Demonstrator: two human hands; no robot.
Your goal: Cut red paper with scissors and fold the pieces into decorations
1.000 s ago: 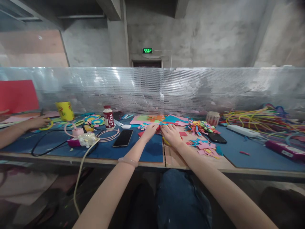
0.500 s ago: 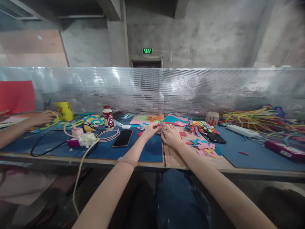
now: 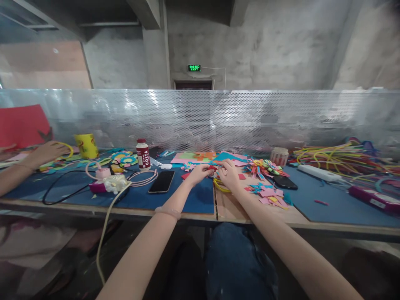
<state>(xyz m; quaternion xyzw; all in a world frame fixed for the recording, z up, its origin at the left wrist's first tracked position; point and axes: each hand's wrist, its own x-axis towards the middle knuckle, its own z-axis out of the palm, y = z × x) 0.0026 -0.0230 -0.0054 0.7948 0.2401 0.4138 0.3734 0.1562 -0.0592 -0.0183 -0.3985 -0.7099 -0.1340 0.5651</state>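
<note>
My left hand [image 3: 198,175] is closed in a pinch on a small red paper piece [image 3: 213,168] above the table's middle seam. My right hand [image 3: 230,176] is just right of it, its fingertips drawn together by the same piece; what they grip is too small to make out. Below the right palm lies a yellow looped thing [image 3: 222,187], partly hidden by the hand. Pink and blue paper sheets [image 3: 230,157] lie beyond the fingers. Cut paper scraps [image 3: 271,196] and a heap of colourful folded paper strips [image 3: 261,168] are to the right.
On the left are a phone [image 3: 161,182], a bottle [image 3: 143,154], a power strip with cables [image 3: 114,183] and a yellow cup [image 3: 86,146]. A co-worker's hand [image 3: 50,152] is at far left. To the right lie a black phone [image 3: 285,182] and colourful stems [image 3: 331,158]. A perforated metal panel [image 3: 125,121] stands behind.
My right hand has lifted and moved slightly right, apart from the left hand, uncovering the yellow looped thing. The co-worker's hand and red sheet at far left have shifted.
</note>
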